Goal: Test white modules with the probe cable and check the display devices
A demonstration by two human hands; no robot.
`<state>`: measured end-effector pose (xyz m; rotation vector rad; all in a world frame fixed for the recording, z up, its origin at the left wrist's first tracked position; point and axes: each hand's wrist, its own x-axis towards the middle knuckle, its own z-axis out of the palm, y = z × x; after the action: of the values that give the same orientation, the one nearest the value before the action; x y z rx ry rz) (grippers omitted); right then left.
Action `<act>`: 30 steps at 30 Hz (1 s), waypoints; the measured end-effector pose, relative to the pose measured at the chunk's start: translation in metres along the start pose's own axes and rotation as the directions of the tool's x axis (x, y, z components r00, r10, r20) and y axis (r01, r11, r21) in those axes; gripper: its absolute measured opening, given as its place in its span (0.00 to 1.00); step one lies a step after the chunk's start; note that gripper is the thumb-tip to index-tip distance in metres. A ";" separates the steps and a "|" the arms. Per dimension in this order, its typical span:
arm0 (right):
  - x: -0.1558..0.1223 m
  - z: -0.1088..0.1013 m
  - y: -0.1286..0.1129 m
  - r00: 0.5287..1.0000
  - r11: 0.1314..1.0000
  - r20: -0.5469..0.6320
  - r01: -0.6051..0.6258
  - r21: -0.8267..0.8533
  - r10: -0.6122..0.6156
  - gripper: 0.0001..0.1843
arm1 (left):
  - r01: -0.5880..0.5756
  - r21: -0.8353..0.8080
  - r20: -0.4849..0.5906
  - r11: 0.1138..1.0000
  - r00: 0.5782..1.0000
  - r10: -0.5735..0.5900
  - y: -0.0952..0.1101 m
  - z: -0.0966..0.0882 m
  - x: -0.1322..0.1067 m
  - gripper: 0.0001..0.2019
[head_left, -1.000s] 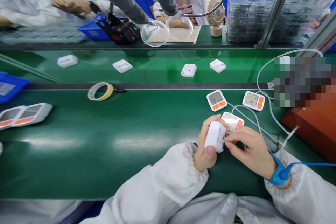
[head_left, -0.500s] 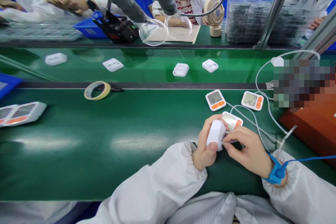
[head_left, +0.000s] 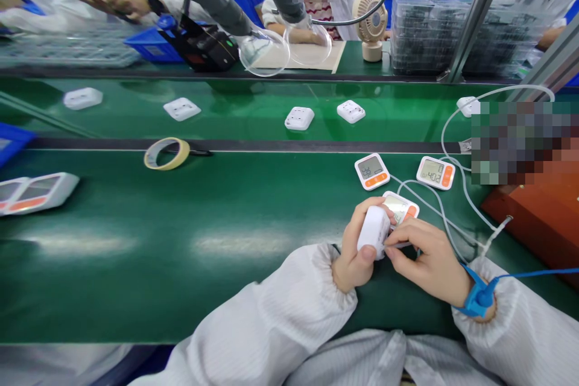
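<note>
My left hand (head_left: 355, 253) is closed around a small white plastic device (head_left: 374, 232), tilted up on its edge, its far face hidden from me. My right hand (head_left: 425, 256), with a blue wrist strap (head_left: 478, 294), pinches a thin whitish cable end (head_left: 403, 245) against the side of that device; whether it is inserted I cannot tell. Just beyond the hands lies a display device with orange buttons (head_left: 400, 207), partly covered by my fingers. Two similar devices lie behind it: a display device on the left (head_left: 372, 171) and one reading digits (head_left: 435, 173) on the right.
Grey-white cables (head_left: 446, 217) run to an orange-brown box (head_left: 538, 223) at right. A tape roll (head_left: 166, 154) and more devices (head_left: 40, 193) lie left. Several white units sit on the green conveyor (head_left: 244, 114). Co-workers, a fan (head_left: 371, 24) and stacked clear trays (head_left: 420, 36) are beyond.
The white units on the conveyor have shifted left. Both hands and the held device stay almost in place. A co-worker's hands at the far left have moved slightly.
</note>
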<state>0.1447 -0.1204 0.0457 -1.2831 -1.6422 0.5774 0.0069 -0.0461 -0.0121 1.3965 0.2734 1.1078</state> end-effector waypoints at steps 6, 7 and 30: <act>0.000 0.002 0.000 0.999 1.000 -0.034 -0.016 -0.021 0.015 0.05 | 0.015 -0.077 -0.022 0.997 1.000 -0.016 0.001 0.003 0.000 0.34; 0.000 0.002 0.000 0.999 1.000 -0.040 -0.012 -0.022 0.011 0.05 | 0.012 -0.074 -0.021 0.997 1.000 -0.014 0.001 0.003 0.000 0.34; -0.001 0.003 0.000 0.999 0.999 -0.032 0.018 -0.032 -0.019 0.06 | 0.022 0.031 0.002 0.999 1.000 -0.022 -0.001 -0.001 -0.002 0.35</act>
<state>0.1421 -0.1209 0.0443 -1.2923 -1.6407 0.5183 0.0056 -0.0464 -0.0142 1.4192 0.3048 1.0883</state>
